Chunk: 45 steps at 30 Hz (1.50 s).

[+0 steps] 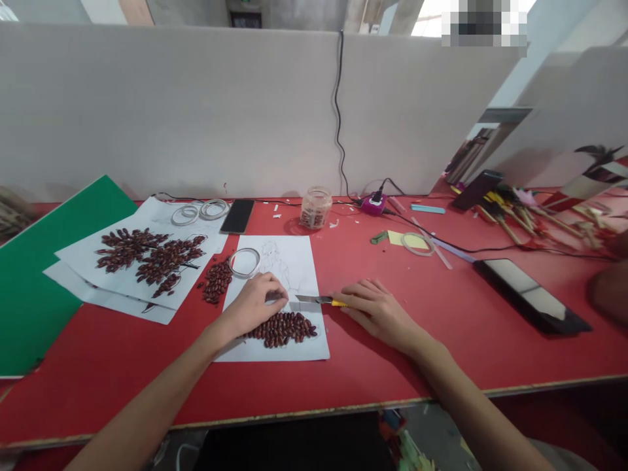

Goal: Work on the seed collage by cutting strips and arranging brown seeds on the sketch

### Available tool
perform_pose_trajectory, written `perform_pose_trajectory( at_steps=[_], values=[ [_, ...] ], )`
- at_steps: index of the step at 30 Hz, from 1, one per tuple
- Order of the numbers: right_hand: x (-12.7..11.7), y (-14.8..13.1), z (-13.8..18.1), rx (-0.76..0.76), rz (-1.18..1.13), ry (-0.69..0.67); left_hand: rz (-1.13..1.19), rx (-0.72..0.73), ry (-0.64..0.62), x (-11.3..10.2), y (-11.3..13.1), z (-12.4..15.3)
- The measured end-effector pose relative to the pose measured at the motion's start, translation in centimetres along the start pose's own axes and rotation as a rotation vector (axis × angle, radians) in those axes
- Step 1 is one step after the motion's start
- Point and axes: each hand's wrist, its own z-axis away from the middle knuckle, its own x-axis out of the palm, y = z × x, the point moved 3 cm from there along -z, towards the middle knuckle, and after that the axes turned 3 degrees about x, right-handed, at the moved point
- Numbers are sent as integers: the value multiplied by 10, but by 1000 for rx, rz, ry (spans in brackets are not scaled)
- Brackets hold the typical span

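My right hand (375,307) is wrapped round a yellow utility knife (337,302), its blade out and pointing left over the paper's right edge. Just left of the blade tip, my left hand (258,299) is closed, fingertips against the thumb; whatever is between them is too small to make out. Beneath lies a white sheet (299,252) with a faint pencil drawing. Rows of glossy dark brown seeds (284,329) cover its lower part, partly hidden by my left hand. A loose pile of the same seeds (217,280) lies to the left, beside a tape roll (244,262).
Sheets with seed pictures (147,261) lie left, on a green board (39,288). Behind stand a phone (238,216), a glass jar (315,208) of seeds and a purple power adapter (373,204) with cables. A black-cased device (530,294) lies right, near another person's arm.
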Motion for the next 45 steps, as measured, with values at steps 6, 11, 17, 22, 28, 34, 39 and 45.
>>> perform_pose_trajectory(
  at_steps=[6,11,17,22,28,34,39,45],
  values=[
    [0,-8,-6,-101,98,-52,42,11,5,0,0,0],
    [3,-12,-10,-135,193,-35,53,3,-1,0,-1,1],
    [4,-11,-11,-135,233,-6,75,-4,-9,0,-1,1],
    [5,-14,-14,-135,253,-6,75,-6,-10,0,-1,0],
    [-4,-17,-25,-162,281,-85,52,-19,-15,1,-4,-1],
    [-25,-20,-49,-260,283,-176,32,-15,-27,1,-7,-3],
    [-32,-20,-58,-293,270,-211,39,-16,-26,1,-7,-4],
    [-32,-19,-56,-293,279,-207,25,-6,-24,1,-7,-4]
  ],
)
